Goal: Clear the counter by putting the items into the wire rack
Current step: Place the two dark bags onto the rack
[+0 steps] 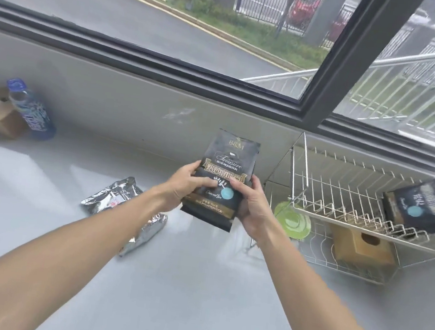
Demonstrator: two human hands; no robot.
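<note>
Left of the two-tier chrome wire rack [345, 199] the grey bench [193, 287] lies open, while a dark coffee bag [428, 207] fills its upper tier's right end, its left end free, a wooden box [364, 247] and green round lid [291, 221] below.

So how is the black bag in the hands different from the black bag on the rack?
The held bag is gripped by both the left hand and the right hand above the counter, while the rack bag rests on the top shelf of the wire rack. The held bag stands nearly upright and looks sharp; the rack bag leans sideways and looks blurry. Both are black with a round blue sticker.
</note>
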